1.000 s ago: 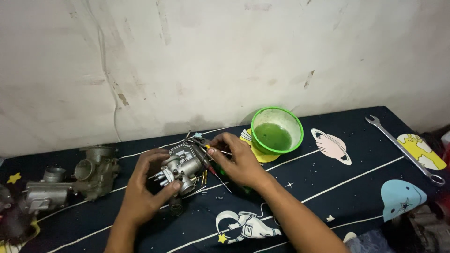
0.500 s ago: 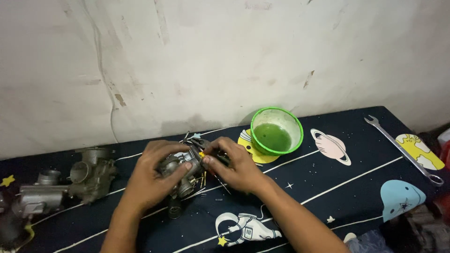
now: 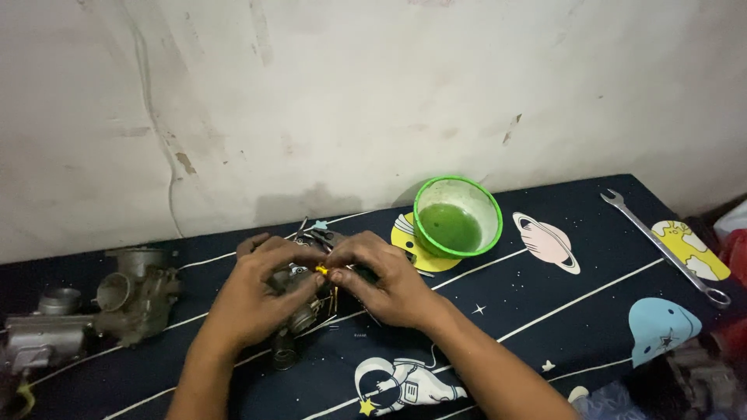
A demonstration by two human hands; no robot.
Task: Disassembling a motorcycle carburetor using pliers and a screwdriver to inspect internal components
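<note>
A grey metal carburetor (image 3: 292, 327) lies on the dark space-print cloth (image 3: 545, 311) at the middle. My left hand (image 3: 261, 299) is cupped over its top and left side and grips it. My right hand (image 3: 385, 276) meets the left from the right, fingers pinched on a small yellow-tipped part (image 3: 320, 270) on top of the carburetor. Most of the carburetor is hidden under both hands; only its lower end and some thin wires show.
A green bowl (image 3: 457, 215) of green liquid stands just right of my hands. A long spanner (image 3: 661, 245) lies at the far right. Two more carburetor bodies (image 3: 140, 292) (image 3: 43, 334) sit at the left. A stained white wall (image 3: 373, 93) rises behind the cloth.
My left hand has slid up from the carburetor's lower left side to cover its top. Both hands have closed together over it, fingertips meeting at the small yellow part.
</note>
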